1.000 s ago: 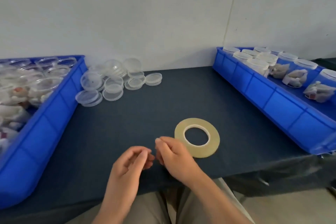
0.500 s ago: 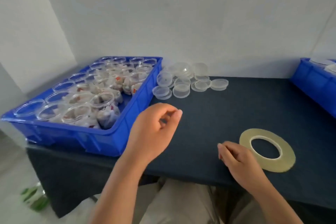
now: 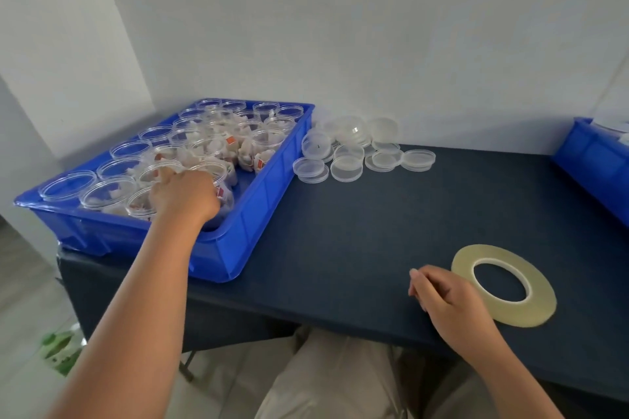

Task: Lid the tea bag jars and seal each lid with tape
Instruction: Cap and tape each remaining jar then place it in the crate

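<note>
Rear wall point(image 3: 374, 27): plain white, matt, evenly lit, with faint marks high up. A second white wall point(image 3: 51, 44) meets it at the left corner. Desk point(image 3: 374, 231): covered in dark navy cloth and set against the rear wall. Floor point(image 3: 23, 299): pale grey, with a blurred green object point(image 3: 58, 347) lying on it.

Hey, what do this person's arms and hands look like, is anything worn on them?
The left hand and right hand are ungloved, with no watch, ring or bracelet visible. Both arms are bare as far as the frame shows, with no sleeves. The trousers are khaki.
</note>
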Motion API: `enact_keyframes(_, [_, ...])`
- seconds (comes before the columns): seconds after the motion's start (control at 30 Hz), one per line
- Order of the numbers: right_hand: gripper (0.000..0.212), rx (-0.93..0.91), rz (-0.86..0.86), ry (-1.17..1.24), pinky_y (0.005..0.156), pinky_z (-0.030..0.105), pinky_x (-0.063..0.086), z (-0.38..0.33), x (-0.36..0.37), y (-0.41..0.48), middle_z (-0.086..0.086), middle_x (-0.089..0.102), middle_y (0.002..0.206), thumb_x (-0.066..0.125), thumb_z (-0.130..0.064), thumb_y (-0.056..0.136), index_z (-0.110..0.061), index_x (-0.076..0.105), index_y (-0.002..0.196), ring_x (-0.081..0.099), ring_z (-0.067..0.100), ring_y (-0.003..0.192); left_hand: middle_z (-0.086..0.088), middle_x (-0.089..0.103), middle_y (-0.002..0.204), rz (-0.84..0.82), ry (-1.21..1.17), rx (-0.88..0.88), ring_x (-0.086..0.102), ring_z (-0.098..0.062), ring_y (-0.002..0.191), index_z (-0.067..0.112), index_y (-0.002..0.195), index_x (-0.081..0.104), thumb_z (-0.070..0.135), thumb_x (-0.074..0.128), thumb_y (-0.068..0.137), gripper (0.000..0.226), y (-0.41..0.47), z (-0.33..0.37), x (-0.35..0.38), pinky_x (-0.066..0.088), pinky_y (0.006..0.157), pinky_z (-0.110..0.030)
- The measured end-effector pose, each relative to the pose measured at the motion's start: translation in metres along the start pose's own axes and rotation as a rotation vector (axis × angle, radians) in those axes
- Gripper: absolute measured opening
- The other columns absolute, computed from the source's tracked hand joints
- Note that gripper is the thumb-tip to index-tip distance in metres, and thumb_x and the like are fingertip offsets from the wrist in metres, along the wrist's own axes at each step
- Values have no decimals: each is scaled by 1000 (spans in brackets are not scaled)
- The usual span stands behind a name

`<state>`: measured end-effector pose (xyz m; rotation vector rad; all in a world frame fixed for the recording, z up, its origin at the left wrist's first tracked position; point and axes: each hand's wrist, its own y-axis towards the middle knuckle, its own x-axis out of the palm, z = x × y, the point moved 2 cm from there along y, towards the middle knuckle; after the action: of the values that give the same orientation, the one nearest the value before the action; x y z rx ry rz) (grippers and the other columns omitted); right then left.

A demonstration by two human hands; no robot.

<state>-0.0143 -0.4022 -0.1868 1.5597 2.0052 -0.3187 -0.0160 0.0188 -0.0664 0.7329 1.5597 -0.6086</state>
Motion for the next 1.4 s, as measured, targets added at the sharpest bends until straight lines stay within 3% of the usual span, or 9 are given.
enact_keyframes(0.27, [36,-9,-7,39,52,28,39,3,0,2,8,58,66,52,-45,106,-27,63,76,54,21,58,-6,69,125,466,-276,193,47,-41,127,28,109,73,40,58,105,20,-22,-2,-28,41,101,-57])
enact_keyframes(0.43, [34,-2,-8,63,52,24,39,4,0,3,4,59,66,52,-45,107,-29,63,79,51,12,55,1,67,126,723,-483,584,48,-31,131,24,100,69,33,70,98,9,-40,12,-69,35,107,-40])
enact_keyframes(0.6, [33,21,60,123,71,21,56,4,-2,2,-12,73,91,62,-71,87,-40,67,97,70,6,86,15,68,122,525,-674,981,57,-10,122,32,90,72,42,77,92,11,-82,69,-71,36,110,-25])
enact_keyframes(0.73, [95,-6,37,154,110,25,49,4,-2,1,-25,56,146,79,-80,71,-43,43,151,53,-4,136,28,61,132,225,-569,1163,43,6,133,38,94,72,49,72,94,12,-120,130,-18,46,109,-35])
enact_keyframes(0.83, [97,-83,48,166,110,27,51,0,-1,2,-25,55,148,87,-68,75,-47,36,154,53,1,138,23,61,134,224,-566,1273,38,4,140,36,109,72,46,70,97,16,-143,163,18,45,111,-30])
enact_keyframes(1.0, [82,-79,195,174,93,4,45,-4,-3,3,-35,57,132,93,-50,76,-73,35,130,57,-8,123,20,61,143,16,-1178,1192,54,-5,139,35,133,65,46,69,99,36,-144,180,37,48,110,-23])
enact_keyframes(1.1, [78,-84,237,118,90,7,47,-3,-1,4,-35,56,126,94,-51,75,-74,36,123,58,-7,119,14,69,133,-167,-1551,864,66,-9,127,33,130,67,57,61,99,39,-117,190,47,60,99,-34])
enact_keyframes(1.23, [81,-40,225,79,97,24,55,-1,2,5,-30,58,126,89,-60,74,-54,38,137,59,-4,120,21,69,113,-133,-1164,532,68,3,102,40,114,66,55,67,91,27,-46,215,63,56,92,-32])
enact_keyframes(1.4, [82,-26,210,66,98,29,57,-1,1,6,-28,59,129,89,-60,75,-50,39,139,59,-2,122,-12,53,147,249,-825,567,52,-32,137,11,137,62,29,73,99,44,18,252,75,46,109,-40])
